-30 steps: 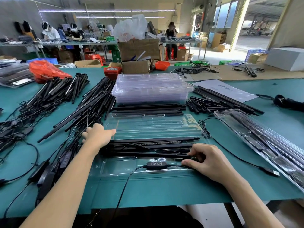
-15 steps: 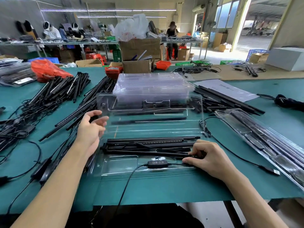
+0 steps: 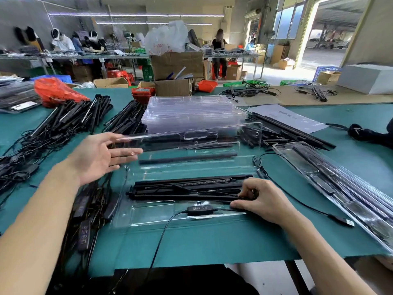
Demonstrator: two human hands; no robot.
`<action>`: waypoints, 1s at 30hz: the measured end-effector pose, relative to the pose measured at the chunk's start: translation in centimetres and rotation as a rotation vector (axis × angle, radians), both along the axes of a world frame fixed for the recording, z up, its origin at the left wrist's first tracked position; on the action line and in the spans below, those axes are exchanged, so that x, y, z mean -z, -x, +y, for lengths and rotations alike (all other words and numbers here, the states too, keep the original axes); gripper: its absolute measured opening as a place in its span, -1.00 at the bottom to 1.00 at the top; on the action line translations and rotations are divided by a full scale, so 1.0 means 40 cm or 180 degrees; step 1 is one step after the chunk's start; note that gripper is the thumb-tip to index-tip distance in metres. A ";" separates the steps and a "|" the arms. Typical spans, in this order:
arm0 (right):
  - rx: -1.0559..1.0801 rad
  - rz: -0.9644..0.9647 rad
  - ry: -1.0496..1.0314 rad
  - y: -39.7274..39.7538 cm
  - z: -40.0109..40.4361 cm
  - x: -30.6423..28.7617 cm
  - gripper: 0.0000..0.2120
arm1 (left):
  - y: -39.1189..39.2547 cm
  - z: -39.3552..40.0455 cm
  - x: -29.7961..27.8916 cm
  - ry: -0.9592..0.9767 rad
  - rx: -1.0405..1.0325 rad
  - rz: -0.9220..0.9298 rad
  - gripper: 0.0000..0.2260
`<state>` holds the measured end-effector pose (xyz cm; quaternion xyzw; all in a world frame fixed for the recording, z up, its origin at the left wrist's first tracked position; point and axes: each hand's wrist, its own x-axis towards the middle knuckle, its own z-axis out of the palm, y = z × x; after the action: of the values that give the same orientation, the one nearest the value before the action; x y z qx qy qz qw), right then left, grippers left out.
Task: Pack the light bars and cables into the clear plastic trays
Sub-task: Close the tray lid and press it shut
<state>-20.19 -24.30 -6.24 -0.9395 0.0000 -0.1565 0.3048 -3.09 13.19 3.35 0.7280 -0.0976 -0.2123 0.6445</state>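
At a green-topped worktable [image 3: 202,248], a worker's left hand [image 3: 100,158] is spread flat, fingers straight, against the raised lid [image 3: 191,143] of a glossy clear plastic tray [image 3: 148,216]. The right hand [image 3: 263,201] curls over the near end of slim matte-black light bars [image 3: 187,188] lying in the tray's long channel, fingertips pressing them. A cable with a small button controller [image 3: 198,210] crosses the front compartment. Empty trays [image 3: 191,111] are stacked behind; loose bars [image 3: 72,118] are heaped left.
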 end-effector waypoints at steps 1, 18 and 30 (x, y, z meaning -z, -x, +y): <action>-0.0007 0.0017 0.0005 -0.001 0.000 -0.001 -0.59 | 0.002 0.011 -0.013 0.0040 0.0120 -0.0093 -0.61; 0.0351 0.0323 0.0229 -0.034 0.007 -0.003 -0.65 | 0.182 -0.288 0.091 -0.4040 0.0234 -0.1503 -0.52; -0.0033 0.0191 0.0055 -0.019 0.001 -0.008 -0.66 | 0.162 -0.276 0.234 -0.3340 0.0145 -0.2125 -0.46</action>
<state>-19.44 -24.24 -5.93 -0.9463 0.0029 -0.1266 0.2974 -9.57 2.16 -5.99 0.9726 -0.1920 -0.0065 0.1309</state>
